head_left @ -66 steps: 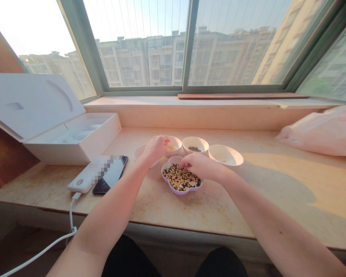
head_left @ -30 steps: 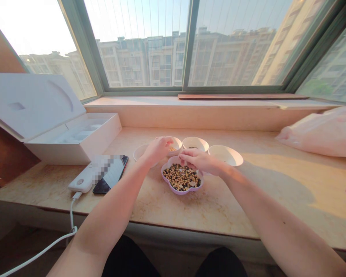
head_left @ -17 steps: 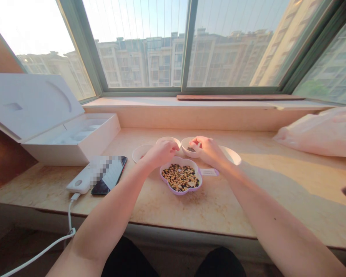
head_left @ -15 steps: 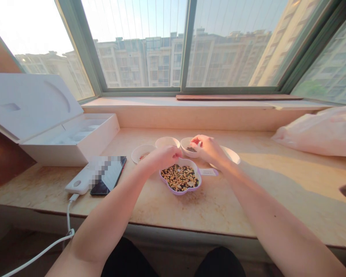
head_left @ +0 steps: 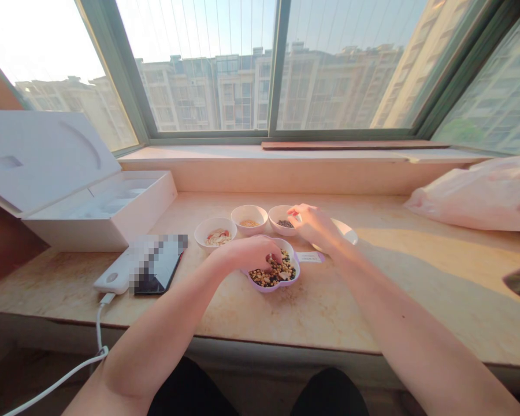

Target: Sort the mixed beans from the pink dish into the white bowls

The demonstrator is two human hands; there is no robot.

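Observation:
My left hand (head_left: 257, 253) reaches palm-down into a purple-rimmed, petal-shaped bowl (head_left: 266, 288). Its fingers are bent and slightly apart, their tips among the mixed yellow and black beans (head_left: 277, 271). My right hand (head_left: 312, 222) is at the right side of a small white bowl (head_left: 281, 231) containing dark beans (head_left: 285, 223). Its thumb and fingers are curved and apart over the rim, with nothing visible between them. Beside it stands a white bowl (head_left: 249, 228) of yellowish beans. Farther left, another white bowl (head_left: 201, 236) contains pale flat pieces and some reddish ones.
A white plate (head_left: 349, 232) lies partly behind my right wrist, near a small label (head_left: 311, 257). On the left are a phone (head_left: 162, 277), a cabled power bank (head_left: 112, 280) and an open white box (head_left: 145, 211). A plastic bag (head_left: 481, 196) lies right.
My left hand has come down from beside the middle white bowl into the petal-shaped bowl, and its fingers have spread. My right hand stays at the dark-bean bowl, its fingers slightly raised.

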